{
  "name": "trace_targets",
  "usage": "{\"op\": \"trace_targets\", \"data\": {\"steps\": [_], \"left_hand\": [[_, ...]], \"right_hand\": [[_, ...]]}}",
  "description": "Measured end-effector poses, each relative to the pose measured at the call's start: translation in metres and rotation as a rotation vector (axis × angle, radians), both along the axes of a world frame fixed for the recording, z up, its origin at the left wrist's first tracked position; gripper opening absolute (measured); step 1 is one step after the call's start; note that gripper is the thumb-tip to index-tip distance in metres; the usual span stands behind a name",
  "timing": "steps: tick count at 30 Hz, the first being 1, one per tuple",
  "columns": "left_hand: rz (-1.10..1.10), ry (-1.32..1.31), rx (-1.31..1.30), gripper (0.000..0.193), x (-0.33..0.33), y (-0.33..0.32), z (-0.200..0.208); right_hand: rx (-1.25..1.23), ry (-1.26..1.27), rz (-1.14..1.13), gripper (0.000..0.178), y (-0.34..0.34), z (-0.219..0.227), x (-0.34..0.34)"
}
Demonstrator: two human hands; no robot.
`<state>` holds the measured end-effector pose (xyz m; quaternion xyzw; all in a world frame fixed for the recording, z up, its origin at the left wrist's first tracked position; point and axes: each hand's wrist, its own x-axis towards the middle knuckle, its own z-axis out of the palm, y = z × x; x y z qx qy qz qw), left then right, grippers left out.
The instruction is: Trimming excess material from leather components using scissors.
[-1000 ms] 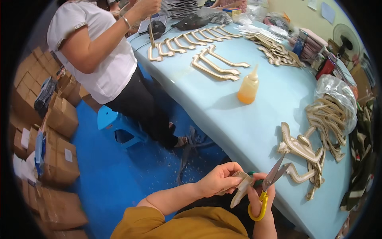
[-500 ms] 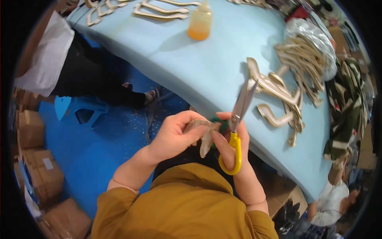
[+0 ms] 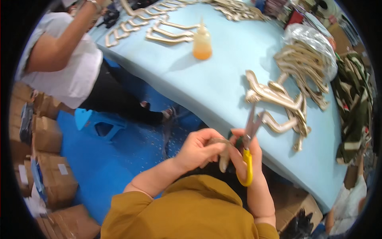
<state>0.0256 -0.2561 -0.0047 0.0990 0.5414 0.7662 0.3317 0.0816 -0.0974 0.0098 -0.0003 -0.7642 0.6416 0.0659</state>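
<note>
Above my lap, my left hand (image 3: 202, 149) pinches a curved beige strap piece (image 3: 224, 160) between thumb and fingers. My right hand (image 3: 250, 153) meets the same piece with its fingertips. It also carries scissors (image 3: 248, 153) with a yellow handle loop, the blades pointing up and their tips slightly apart. Something dark green shows behind the right fingers, too hidden to name. On the table just beyond the blades lies a loose heap of shiny gold-beige straps (image 3: 276, 95).
The light blue table (image 3: 227, 79) holds a squeeze bottle (image 3: 202, 46) of orange liquid, rows of straps (image 3: 171, 34) and a bundle (image 3: 302, 63) by a clear plastic bag. At left stand a co-worker (image 3: 67, 59), a blue stool (image 3: 101, 123) and cardboard boxes (image 3: 55, 175).
My view has shifted, so the table and hands sit lower and farther right in the picture. More of the co-worker shows. Both hands keep their hold, and the scissor tips now show apart.
</note>
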Motion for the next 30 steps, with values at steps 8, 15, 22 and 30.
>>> {"op": "trace_targets", "data": {"steps": [8,15,22,30], "left_hand": [[0.120,0.195,0.099,0.003,0.009,0.024,-0.001],[0.008,-0.060,0.036,0.016,-0.002,0.026,-0.003],[0.152,0.052,-0.007,0.007,0.002,0.031,-0.003],[0.230,0.186,-0.068,0.009,0.009,0.036,0.005]], "right_hand": [[-0.170,-0.028,-0.101,0.037,0.005,-0.016,0.019],[-0.276,-0.060,-0.114,0.034,0.020,-0.011,0.004],[0.476,0.145,-0.196,0.043,0.042,-0.007,0.028],[0.918,0.176,-0.284,0.039,0.046,-0.012,0.051]]}}
